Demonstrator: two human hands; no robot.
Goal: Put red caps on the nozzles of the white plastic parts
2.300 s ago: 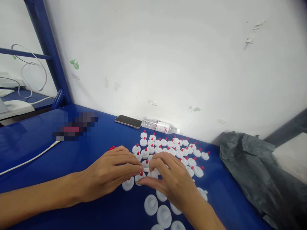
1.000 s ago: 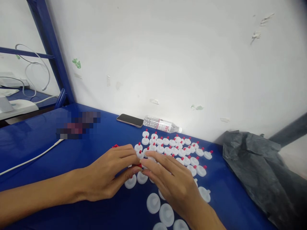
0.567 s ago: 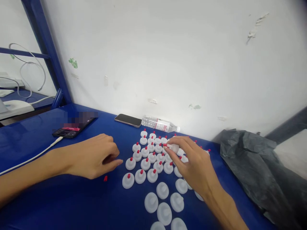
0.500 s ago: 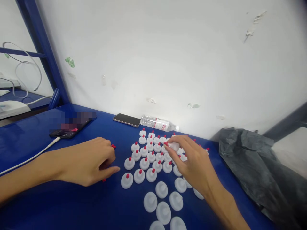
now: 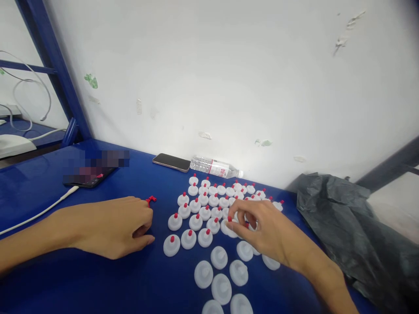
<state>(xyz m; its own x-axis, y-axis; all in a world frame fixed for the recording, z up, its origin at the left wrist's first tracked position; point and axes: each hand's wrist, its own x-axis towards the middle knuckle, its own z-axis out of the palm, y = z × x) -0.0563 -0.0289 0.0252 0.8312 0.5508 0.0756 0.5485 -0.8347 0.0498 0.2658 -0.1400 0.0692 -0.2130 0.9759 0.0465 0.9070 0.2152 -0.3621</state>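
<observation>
My right hand (image 5: 258,222) is closed, with thumb and forefinger pinching the red tip (image 5: 229,219) of a round white nozzle cap (image 5: 225,228) low among the others. Around it stand several white nozzle caps with red tips, such as one nozzle cap (image 5: 172,247) at the near left of the group. Closer to me lie several white nozzle caps (image 5: 221,290) without red tips. Resting over the table to the left, my left hand (image 5: 114,224) has its thumb apart from the curled fingers, and nothing shows between them. Small red tips (image 5: 151,199) lie just beyond its knuckles.
Along the wall lie a phone (image 5: 172,162) and a clear plastic bottle (image 5: 216,167) on its side. Another phone (image 5: 94,174), partly blurred, has a white cable (image 5: 42,216) running past my left arm. A dark plastic bag (image 5: 334,209) covers the table's right side.
My right hand has lowered the red-tipped nozzle cap from above the group to among the others. My left hand has shifted slightly left, showing more red tips beyond it.
</observation>
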